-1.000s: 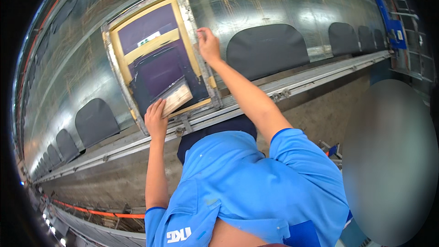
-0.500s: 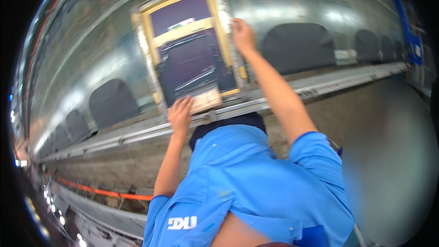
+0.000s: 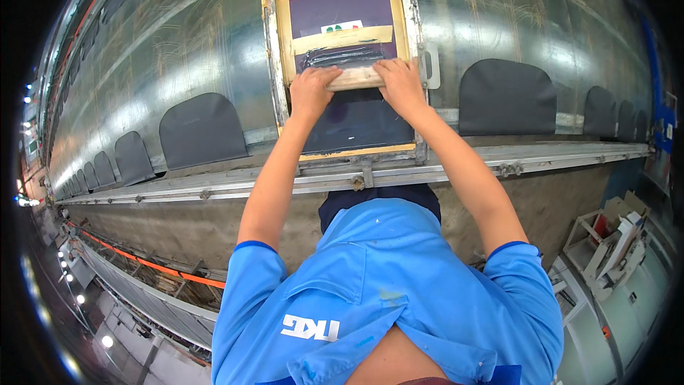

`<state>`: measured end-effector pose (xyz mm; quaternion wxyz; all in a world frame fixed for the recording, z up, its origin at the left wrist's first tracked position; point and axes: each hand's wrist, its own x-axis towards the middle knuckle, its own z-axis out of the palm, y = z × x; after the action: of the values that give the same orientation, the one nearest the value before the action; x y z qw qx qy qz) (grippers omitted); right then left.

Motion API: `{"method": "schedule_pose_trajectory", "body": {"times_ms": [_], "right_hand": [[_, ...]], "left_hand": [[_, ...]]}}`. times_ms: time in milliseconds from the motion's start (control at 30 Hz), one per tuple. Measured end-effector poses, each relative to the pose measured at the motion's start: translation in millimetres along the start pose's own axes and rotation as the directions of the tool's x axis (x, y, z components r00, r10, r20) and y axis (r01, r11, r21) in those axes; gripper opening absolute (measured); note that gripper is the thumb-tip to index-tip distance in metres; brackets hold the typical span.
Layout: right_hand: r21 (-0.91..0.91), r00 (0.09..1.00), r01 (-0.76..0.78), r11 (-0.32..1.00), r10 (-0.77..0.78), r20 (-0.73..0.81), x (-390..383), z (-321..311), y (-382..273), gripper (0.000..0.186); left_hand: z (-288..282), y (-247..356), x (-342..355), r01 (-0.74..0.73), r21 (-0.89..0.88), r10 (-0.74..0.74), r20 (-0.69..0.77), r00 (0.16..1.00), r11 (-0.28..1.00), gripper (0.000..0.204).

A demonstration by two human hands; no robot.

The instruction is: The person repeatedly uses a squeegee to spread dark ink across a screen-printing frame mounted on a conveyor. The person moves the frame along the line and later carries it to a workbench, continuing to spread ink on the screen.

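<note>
Both hands grip a wooden-handled squeegee (image 3: pixel 356 79) that lies across the middle of a screen-printing frame (image 3: pixel 273 50). My left hand (image 3: pixel 311 93) is closed on its left end, and my right hand (image 3: pixel 402 87) is closed on its right end. Just beyond the squeegee, a streak of dark, wet-looking ink (image 3: pixel 345 55) lies on the purple mesh (image 3: pixel 342 8). Yellowish tape (image 3: pixel 343 40) crosses the mesh farther off. Between the squeegee and the frame's near edge, the screen surface (image 3: pixel 349 125) looks dark and glossy. The squeegee's blade is hidden.
The frame sits on a long metal table (image 3: pixel 214 43) behind a metal rail (image 3: pixel 499 159). Dark grey rounded pieces (image 3: pixel 201 128) line the table on both sides of it. A pale handle (image 3: pixel 432 65) projects from the frame's right side. A rack (image 3: pixel 605 242) stands at the right.
My right hand has left the frame's right side and now grips the squeegee. The squeegee, with my left hand on it, has moved from the near edge to mid-screen. The view has turned.
</note>
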<state>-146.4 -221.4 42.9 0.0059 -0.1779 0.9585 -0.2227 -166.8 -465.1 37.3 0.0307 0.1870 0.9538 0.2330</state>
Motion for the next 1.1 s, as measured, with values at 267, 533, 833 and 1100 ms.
{"method": "schedule_pose_trajectory", "body": {"times_ms": [267, 533, 833, 1100], "right_hand": [[-0.016, 0.996, -0.016, 1.0, 0.017, 0.093, -74.1, -3.8, -35.9, 0.055], [-0.131, 0.999, -0.016, 0.991, 0.009, -0.052, 3.0, -7.5, 1.7, 0.053], [-0.026, 0.994, -0.063, 0.998, 0.065, 0.082, -74.0, -1.0, -26.6, 0.059], [-0.062, 0.998, -0.049, 0.997, 0.046, -0.045, -24.0, -10.8, -6.6, 0.051]], "left_hand": [[3.9, 31.4, -91.7, 0.034, 0.033, -0.036, 0.057, 0.998, 0.999, 0.059], [4.0, 1.5, -2.3, 0.003, -0.011, -0.003, -0.035, 0.999, 1.0, 0.053], [3.2, 33.7, -69.1, 0.046, 0.027, -0.048, 0.076, 0.996, 0.999, 0.052], [1.2, 14.0, -19.8, 0.005, -0.023, -0.005, 0.003, 1.0, 1.0, 0.053]]}}
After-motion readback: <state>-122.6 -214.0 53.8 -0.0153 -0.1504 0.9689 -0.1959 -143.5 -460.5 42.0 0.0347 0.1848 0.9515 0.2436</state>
